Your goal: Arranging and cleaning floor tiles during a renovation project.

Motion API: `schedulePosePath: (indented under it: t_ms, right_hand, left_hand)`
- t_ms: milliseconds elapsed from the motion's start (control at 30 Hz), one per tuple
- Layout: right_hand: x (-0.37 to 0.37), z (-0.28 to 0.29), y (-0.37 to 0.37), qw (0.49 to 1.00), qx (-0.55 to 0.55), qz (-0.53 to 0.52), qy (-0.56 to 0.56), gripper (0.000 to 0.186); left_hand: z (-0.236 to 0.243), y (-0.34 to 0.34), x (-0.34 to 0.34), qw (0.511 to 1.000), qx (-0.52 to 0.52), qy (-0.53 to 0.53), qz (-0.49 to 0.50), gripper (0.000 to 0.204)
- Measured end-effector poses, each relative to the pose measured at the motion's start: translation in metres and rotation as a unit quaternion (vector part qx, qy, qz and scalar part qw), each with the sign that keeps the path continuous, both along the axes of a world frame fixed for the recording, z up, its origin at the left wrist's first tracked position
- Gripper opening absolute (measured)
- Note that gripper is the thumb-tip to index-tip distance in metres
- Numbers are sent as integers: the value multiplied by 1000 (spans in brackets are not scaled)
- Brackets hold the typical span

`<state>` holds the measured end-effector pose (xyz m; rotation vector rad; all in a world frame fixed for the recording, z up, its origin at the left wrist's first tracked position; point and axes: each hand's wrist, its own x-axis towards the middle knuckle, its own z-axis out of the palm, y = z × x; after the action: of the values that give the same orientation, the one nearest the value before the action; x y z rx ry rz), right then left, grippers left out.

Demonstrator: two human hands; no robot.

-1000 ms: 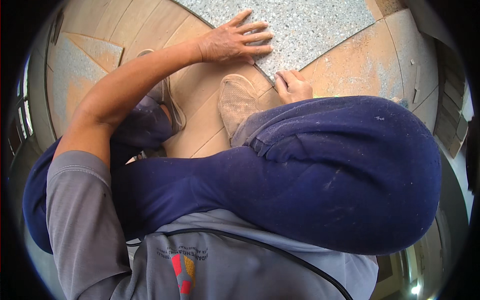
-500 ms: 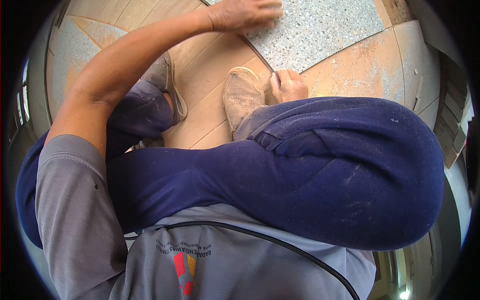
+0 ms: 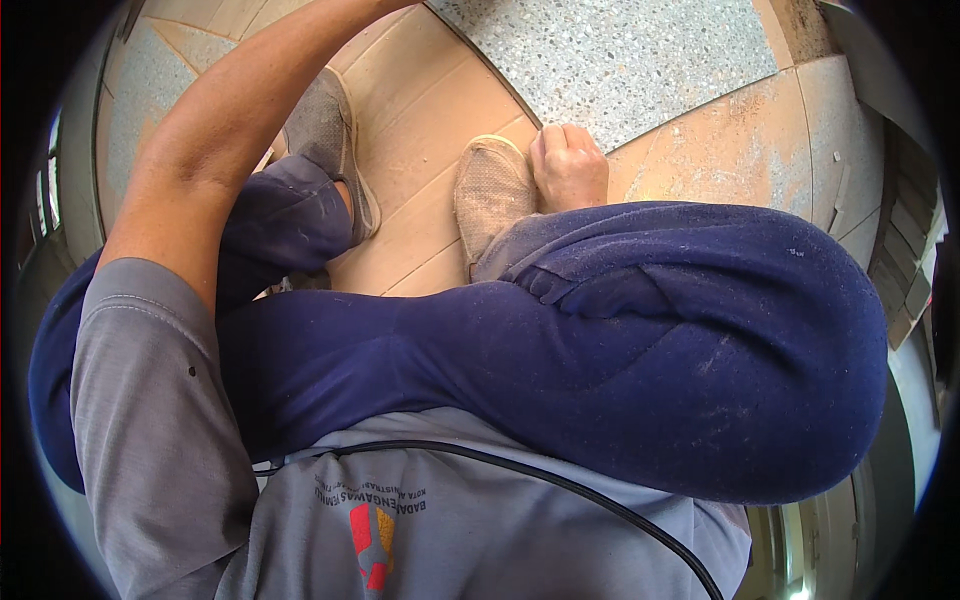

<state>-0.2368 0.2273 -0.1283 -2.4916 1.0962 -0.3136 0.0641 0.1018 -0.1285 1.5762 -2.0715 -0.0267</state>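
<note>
At upper left, the left forearm (image 3: 255,90) extends past the upper edge of view; the left hand's state cannot be told. Rightward, a left shoe (image 3: 322,125) and right shoe (image 3: 495,190) rest on tan flooring (image 3: 405,150), beside which the right hand (image 3: 571,168), fingers folded, meets a speckled slab's (image 3: 610,65) near corner, any pinch being indiscernible.

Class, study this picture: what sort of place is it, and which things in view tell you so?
Probably a building site or workshop: a speckled grey slab lies ahead of dusty shoes, and pale, powdery-looking streaks mark the tan surface beside it.
</note>
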Motion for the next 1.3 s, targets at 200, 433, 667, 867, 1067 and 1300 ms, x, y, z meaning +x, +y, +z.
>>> schedulePosePath:
  t_ms: [200,433,667,867,1067,1300]
  right_hand:
    - [3,-9,2,997,-65,39,-9,14]
    - [-1,-10,-4,994,-59,49,-74,17]
    - [2,-13,-7,992,-72,64,-81,17]
    - [6,-17,-9,990,-84,82,-75,18]
    - [6,-21,-10,989,-70,69,-106,9]
    - [19,-23,-15,990,-93,75,-71,8]
  left_hand:
    - [-10,-2,22,999,-20,7,45,24]
    - [-6,-9,37,995,-22,34,91,23]
    - [-6,-9,43,993,-22,44,104,21]
    - [-8,-10,45,992,-41,48,105,20]
    - [-6,-9,46,992,-32,49,108,20]
    - [-6,-9,47,992,-30,48,110,20]
